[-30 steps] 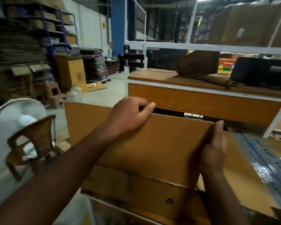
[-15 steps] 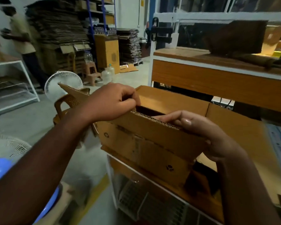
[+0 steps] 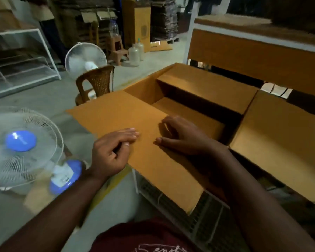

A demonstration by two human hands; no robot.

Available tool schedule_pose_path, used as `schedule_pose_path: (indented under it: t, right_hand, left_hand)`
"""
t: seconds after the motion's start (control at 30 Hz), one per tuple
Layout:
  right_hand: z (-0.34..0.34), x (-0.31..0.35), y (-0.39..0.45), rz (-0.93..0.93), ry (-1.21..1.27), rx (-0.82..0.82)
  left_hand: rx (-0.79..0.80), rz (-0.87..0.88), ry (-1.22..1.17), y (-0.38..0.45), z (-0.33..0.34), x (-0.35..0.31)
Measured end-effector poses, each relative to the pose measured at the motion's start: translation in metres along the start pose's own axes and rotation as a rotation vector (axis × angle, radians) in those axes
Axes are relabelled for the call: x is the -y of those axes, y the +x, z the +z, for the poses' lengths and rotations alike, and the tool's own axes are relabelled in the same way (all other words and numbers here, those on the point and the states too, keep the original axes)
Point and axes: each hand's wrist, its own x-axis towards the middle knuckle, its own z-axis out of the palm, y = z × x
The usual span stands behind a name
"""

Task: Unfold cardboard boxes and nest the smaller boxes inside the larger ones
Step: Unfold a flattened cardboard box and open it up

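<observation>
Centre frame: both hands on box flap.
Left hand (image 3: pixel 115 148) flat, right hand (image 3: pixel 182 137) curled, neither gripping; open box (image 3: pixel 198 91) lies just beyond, upper right.

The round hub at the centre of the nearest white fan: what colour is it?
Blue. The round hub of the white fan shows best in the head view, lower left.

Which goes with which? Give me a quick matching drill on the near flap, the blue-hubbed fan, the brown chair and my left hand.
Things:
1. near flap
2. blue-hubbed fan
3. brown chair
4. left hand

Places:
A. beyond the box's left corner
B. low on the left, beside the box
C. resting on the flap's left part
D. folded flat under both hands

Pairs: 1-D, 2-B, 3-A, 4-C
</observation>
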Motion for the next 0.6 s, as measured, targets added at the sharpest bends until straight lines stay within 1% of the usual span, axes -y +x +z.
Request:
schedule_pose_path:
  t: [0.07,0.13,0.23,0.3,0.37,0.4,0.47,0.53,0.6]
  right_hand:
    - [0.012,-0.002,0.007,-0.02,-0.096,-0.026]
    - [0.019,-0.003,0.011,-0.033,-0.164,-0.06]
    - [0.03,-0.01,0.015,0.014,-0.245,-0.108]
    - [0.037,-0.018,0.016,0.106,-0.31,-0.11]
    - [0.041,-0.026,0.02,0.158,-0.351,-0.169]
    - [0.041,-0.031,0.023,0.159,-0.349,-0.217]
    - [0.036,-0.037,0.029,0.177,-0.314,-0.274]
    - [0.029,-0.038,0.032,0.205,-0.287,-0.269]
    - [0.026,-0.038,0.035,0.199,-0.277,-0.25]
  left_hand:
    - [-0.018,-0.007,-0.026,-0.013,0.006,0.009]
    - [0.006,-0.006,-0.022,-0.022,0.011,0.017]
    - [0.109,-0.053,0.04,-0.042,0.023,0.036]
    - [0.196,-0.135,0.079,-0.056,0.035,0.051]
    - [0.288,-0.204,0.112,-0.056,0.045,0.067]
    - [0.335,-0.214,0.128,-0.046,0.051,0.074]
    - [0.429,-0.174,0.175,-0.013,0.061,0.083]
    - [0.541,-0.123,0.255,0.028,0.072,0.088]
    - [0.708,-0.049,0.407,0.065,0.085,0.093]
